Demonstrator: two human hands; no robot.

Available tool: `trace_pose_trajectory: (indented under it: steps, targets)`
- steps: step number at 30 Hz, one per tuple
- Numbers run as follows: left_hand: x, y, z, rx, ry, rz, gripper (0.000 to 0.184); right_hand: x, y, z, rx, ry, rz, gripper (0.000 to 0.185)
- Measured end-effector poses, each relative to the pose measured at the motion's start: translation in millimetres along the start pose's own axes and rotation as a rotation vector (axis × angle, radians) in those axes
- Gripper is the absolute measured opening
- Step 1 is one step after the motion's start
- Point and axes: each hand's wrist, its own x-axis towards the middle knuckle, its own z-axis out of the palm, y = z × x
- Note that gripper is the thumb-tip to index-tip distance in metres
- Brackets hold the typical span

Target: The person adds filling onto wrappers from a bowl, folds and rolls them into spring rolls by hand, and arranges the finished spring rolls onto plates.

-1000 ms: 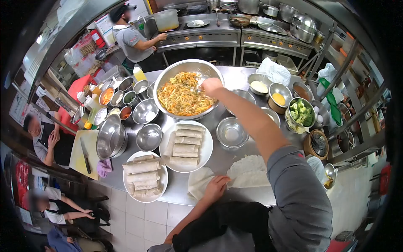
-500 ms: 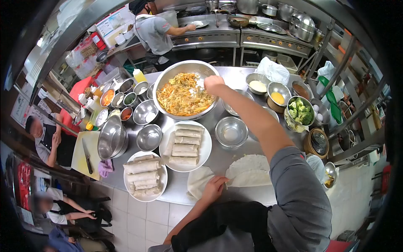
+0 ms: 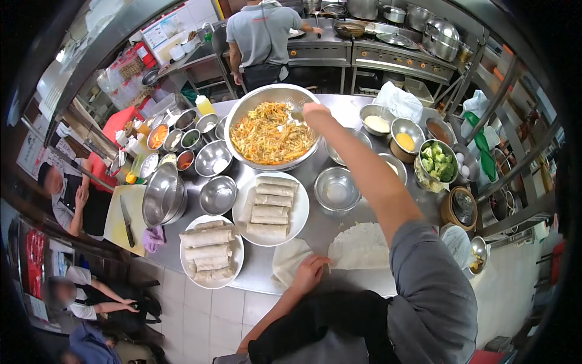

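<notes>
A large steel bowl (image 3: 233, 142) of shredded vegetable filling (image 3: 273, 136) stands at the table's far side. My right hand (image 3: 316, 115) is closed at its right rim; a shiny piece shows below the fist, too hidden to name. Near the front edge lie thin pale wrappers (image 3: 359, 247), one flat and one bunched on the left. My left hand (image 3: 309, 273) rests between them, fingers together and curled at a wrapper's edge. Left of it, pale rolls (image 3: 271, 215) fill a white plate (image 3: 301, 225), and more rolls (image 3: 209, 249) lie on a second plate (image 3: 237, 270).
A small steel bowl (image 3: 336, 189) stands behind the wrappers. To the right are broccoli (image 3: 438, 161), beaten egg (image 3: 405, 141) and eggs (image 3: 464, 167). A knife (image 3: 127, 223) lies on a cutting board at left. One co-worker (image 3: 260, 39) stands by the stove; several people are at left.
The co-worker by the stove has moved right and turned away. My right hand has shifted slightly right at the bowl's rim. My left hand stays at the wrappers.
</notes>
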Motion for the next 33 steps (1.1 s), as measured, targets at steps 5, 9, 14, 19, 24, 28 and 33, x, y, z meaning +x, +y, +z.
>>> trace_pose_trajectory:
  steps: [5,9,14,19,24,28,33]
  targets:
    - [0.2,0.0,-3.5,0.008,0.011,0.008,0.028,5.6,1.4,24.3,-0.036,-0.007,0.11,0.024]
    - [-1.9,-2.9,-6.5,0.006,-0.014,-0.002,0.028,-4.1,-4.2,49.1,0.061,-0.083,0.117,0.025]
    - [2.8,2.8,-7.0,0.039,-0.03,0.018,0.028,-6.0,-17.7,70.3,0.265,-0.086,0.201,0.024]
    - [0.8,3.2,-8.9,0.037,-0.03,0.023,0.028,33.1,9.6,96.2,0.394,-0.339,0.268,0.038]
    - [0.6,6.3,-12.2,0.032,-0.029,0.019,0.027,6.7,1.9,75.3,0.345,-0.035,0.351,0.034]
    - [-1.0,5.6,-10.0,0.046,-0.043,0.03,0.027,11.4,19.1,89.8,0.439,-0.043,0.281,0.013]
    - [-3.2,6.8,-7.4,0.041,-0.051,0.065,0.028,-3.7,25.0,69.8,0.557,-0.067,0.172,0.015]
